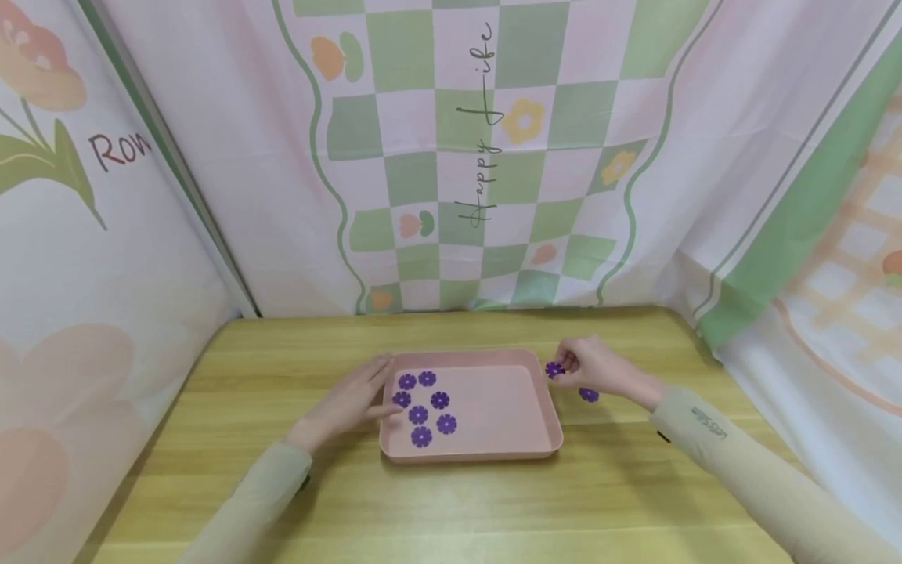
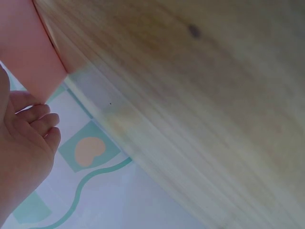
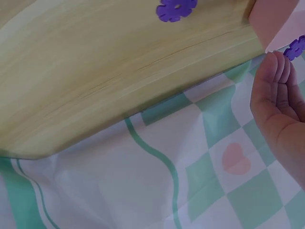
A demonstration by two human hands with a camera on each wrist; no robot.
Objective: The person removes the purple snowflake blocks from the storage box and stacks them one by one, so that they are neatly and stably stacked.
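Note:
A pink rectangular tray (image 1: 486, 407) stands on the wooden table. Several purple snowflake building discs (image 1: 418, 414) lie flat in its left half. At the tray's left side, my left hand (image 1: 350, 398) rests along the rim with extended fingers, the thumb reaching over the edge near a disc. My right hand (image 1: 590, 365) pinches one purple snowflake disc (image 1: 554, 370) just outside the tray's upper right corner; in the right wrist view this held disc (image 3: 295, 48) shows beyond the fingertips. Another loose disc (image 1: 589, 395) lies on the table below the right hand.
The wooden table (image 1: 479, 509) extends around the tray on every side. Behind it hangs a green and white checked curtain (image 1: 465, 157), with further printed cloth (image 1: 84, 274) at the left and more cloth (image 1: 810, 235) at the right.

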